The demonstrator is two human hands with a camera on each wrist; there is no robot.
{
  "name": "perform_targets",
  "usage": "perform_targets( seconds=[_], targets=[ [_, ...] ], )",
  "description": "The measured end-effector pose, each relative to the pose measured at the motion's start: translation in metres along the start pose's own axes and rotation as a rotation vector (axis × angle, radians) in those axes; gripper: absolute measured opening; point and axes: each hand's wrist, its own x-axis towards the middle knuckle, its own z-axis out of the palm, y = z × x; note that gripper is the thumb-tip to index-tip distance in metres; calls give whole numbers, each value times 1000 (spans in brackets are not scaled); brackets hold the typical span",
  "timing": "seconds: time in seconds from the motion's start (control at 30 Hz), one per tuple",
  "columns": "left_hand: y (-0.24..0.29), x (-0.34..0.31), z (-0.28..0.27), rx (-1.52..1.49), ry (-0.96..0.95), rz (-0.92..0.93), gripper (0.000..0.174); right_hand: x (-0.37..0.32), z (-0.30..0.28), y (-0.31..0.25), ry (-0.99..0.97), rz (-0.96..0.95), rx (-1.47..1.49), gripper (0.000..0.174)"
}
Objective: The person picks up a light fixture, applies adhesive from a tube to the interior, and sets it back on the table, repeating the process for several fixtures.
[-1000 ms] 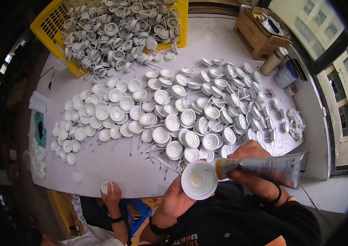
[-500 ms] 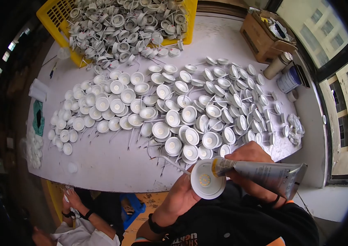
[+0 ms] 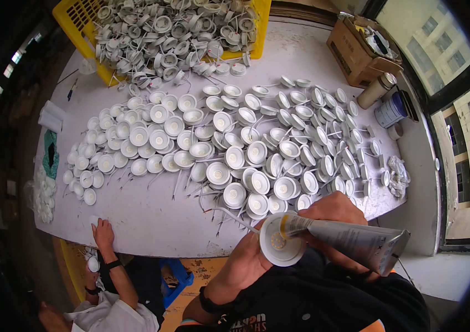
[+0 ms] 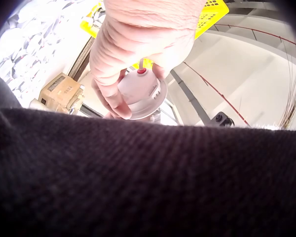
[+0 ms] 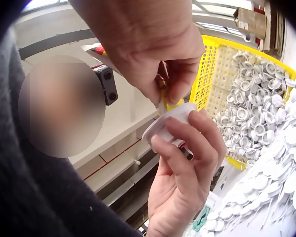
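My left hand (image 3: pixel 244 265) grips a white LED downlight (image 3: pixel 280 255) by its rim, the cup facing up and its cable trailing left toward the table. In the left wrist view, the downlight's back (image 4: pixel 138 89) shows a red grommet, with fingers curled round the edge. With my right hand (image 3: pixel 335 211) I hold a silver squeeze tube (image 3: pixel 351 243) lying slantwise. Its yellow nozzle end (image 3: pixel 294 224) overlaps the downlight's cup, close to the round patch of LEDs (image 3: pixel 277 240). The right wrist view shows fingers pinching the tube's neck right above the downlight.
Many similar downlights (image 3: pixel 218 172) cover the table (image 3: pixel 135 213). Behind them stands a yellow crate (image 3: pixel 262 33) full of white housings. A cardboard box (image 3: pixel 351 50), flask (image 3: pixel 377 90) and tin (image 3: pixel 391 110) line the right. Another person's hand (image 3: pixel 103 235) is at the front edge.
The tube's nozzle has moved from beside the downlight to over its cup, and the tube's tail has dipped. The other person's hands dropped from the table edge, then one reached back to it.
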Motion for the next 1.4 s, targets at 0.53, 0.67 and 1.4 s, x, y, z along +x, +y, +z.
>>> perform_targets(
  seconds=[0.53, 0.67, 1.4],
  targets=[
    [5, -1, -3, 88, 106, 161, 63, -9, -18, -5, -66, -74, 24, 33],
    [4, -1, -6, 43, 121, 205, 57, -13, -6, 3, -31, 63, 532, 33],
    [18, -16, -27, -17, 178, 235, 57, 13, 19, 7, -19, 161, 340, 22]
  ],
)
